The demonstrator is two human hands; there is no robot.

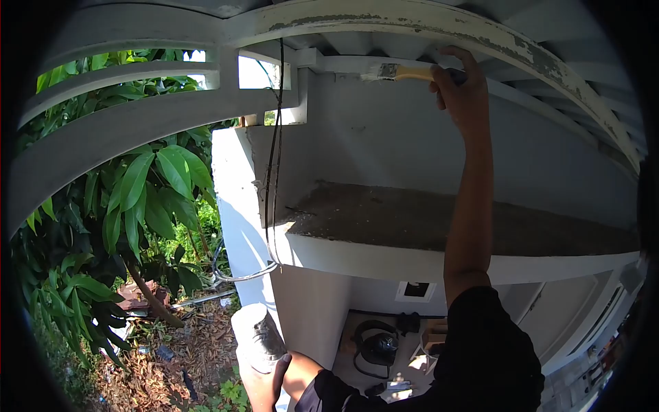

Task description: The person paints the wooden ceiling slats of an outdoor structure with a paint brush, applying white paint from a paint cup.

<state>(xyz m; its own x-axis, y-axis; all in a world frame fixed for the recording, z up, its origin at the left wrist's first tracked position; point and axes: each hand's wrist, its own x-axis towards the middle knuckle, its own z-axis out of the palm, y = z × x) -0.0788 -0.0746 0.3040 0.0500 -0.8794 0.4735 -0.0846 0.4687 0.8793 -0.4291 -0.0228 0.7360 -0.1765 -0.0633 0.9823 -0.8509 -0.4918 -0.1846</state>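
Observation:
High up, my right hand (461, 93) is closed around the light wooden handle of a paintbrush (414, 73). Its pale bristles point left and touch or nearly touch the white strip (340, 64) along the top of the wall, under the roof sheets. Lower down on the left, my left hand (263, 386) is wrapped round a white, paint-smeared cup (258, 335), held roughly upright. White paint seems to fill its top; the depth of it cannot be seen.
A concrete ledge (384, 216) juts out below the brush. Dark cables (274, 158) hang beside the wall corner. A curved white beam (412, 17) with peeling paint arches overhead. Leafy branches (137, 178) stand at left. A black chair (377, 347) is on the ground far below.

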